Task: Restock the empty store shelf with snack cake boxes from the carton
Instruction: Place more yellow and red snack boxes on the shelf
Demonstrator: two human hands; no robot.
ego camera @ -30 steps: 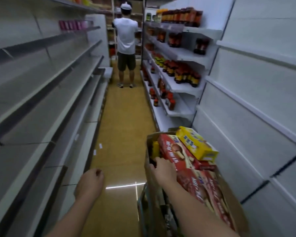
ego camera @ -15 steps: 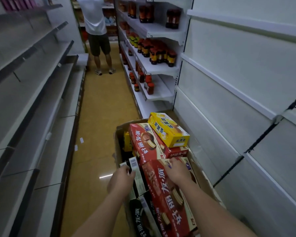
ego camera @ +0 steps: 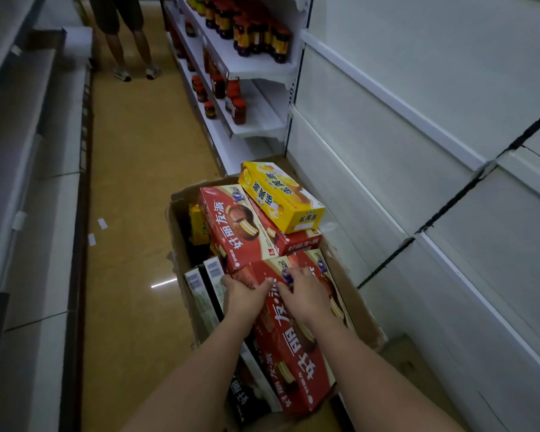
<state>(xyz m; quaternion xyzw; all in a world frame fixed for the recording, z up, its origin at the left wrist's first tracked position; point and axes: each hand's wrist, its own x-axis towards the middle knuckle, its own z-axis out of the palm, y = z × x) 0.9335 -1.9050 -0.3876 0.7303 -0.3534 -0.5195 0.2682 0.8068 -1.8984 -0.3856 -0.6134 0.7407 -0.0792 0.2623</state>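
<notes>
Setting: a store aisle seen from above, with a tan floor (ego camera: pixel 131 188) between two runs of white shelving.
Carton: an open brown cardboard carton (ego camera: pixel 360 310) stands on the floor against the bare right-hand shelves (ego camera: pixel 418 213), crammed with snack cake boxes.
Nearest red box: a long red snack cake box (ego camera: pixel 293 353) lies on top of the pile at the near end, tilted, its far end under both hands.
Left hand: the left hand (ego camera: pixel 242 296) curls its grip round the box's far left corner, fingers over the edge, thumb on the printed face.
Right hand: the right hand (ego camera: pixel 304 294) lies on the box's top face just beside the left; its fingers are bent, and I cannot tell whether they hold or only press.
Other boxes: a second red box (ego camera: pixel 231 229) lies further back, with a yellow box (ego camera: pixel 279 194) stacked highest; dark boxes (ego camera: pixel 206 288) stand on edge at the left.
Far shelves: red-capped jars (ego camera: pixel 253 35) fill shelves beyond.
Another person: bare legs (ego camera: pixel 122 42) stand at the aisle's far end.
</notes>
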